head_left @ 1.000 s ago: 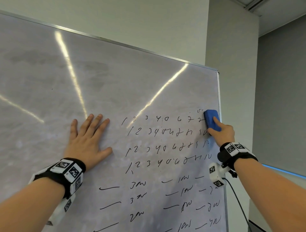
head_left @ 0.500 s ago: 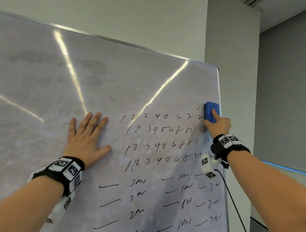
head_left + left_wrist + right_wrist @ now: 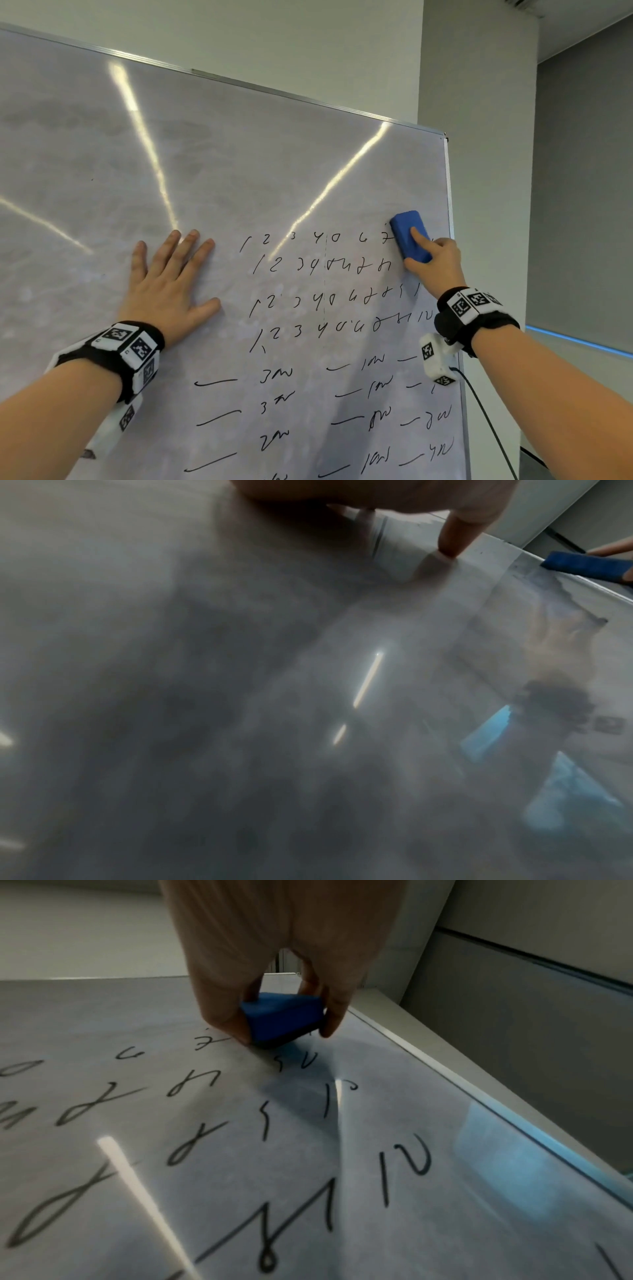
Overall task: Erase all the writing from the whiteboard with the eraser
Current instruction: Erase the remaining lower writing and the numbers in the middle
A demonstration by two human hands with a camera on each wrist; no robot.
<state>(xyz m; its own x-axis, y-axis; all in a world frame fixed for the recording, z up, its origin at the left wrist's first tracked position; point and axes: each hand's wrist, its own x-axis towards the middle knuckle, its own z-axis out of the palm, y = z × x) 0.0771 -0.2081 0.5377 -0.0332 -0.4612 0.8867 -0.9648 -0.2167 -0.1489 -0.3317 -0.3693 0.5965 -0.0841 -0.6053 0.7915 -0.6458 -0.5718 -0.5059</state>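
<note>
A grey-white whiteboard (image 3: 239, 154) fills the head view, with rows of black handwritten numbers (image 3: 318, 267) and dashes on its lower right part. My right hand (image 3: 435, 263) grips a blue eraser (image 3: 409, 236) and presses it on the board at the right end of the top number row, by the board's right edge. In the right wrist view thumb and fingers pinch the eraser (image 3: 282, 1018) from both sides above the writing (image 3: 192, 1091). My left hand (image 3: 168, 284) lies flat on the board, fingers spread, left of the writing. The left wrist view catches the eraser (image 3: 582, 565) at far right.
The board's metal frame (image 3: 448, 205) runs down the right side, with a white wall column (image 3: 479, 137) and a grey wall behind. A black cable (image 3: 486, 421) hangs from my right wrist camera. The board's upper and left parts carry only smudges and light reflections.
My right hand has slid the eraser left and slightly down along the top row; the marks at that row's right end are gone. The left hand stays put.
</note>
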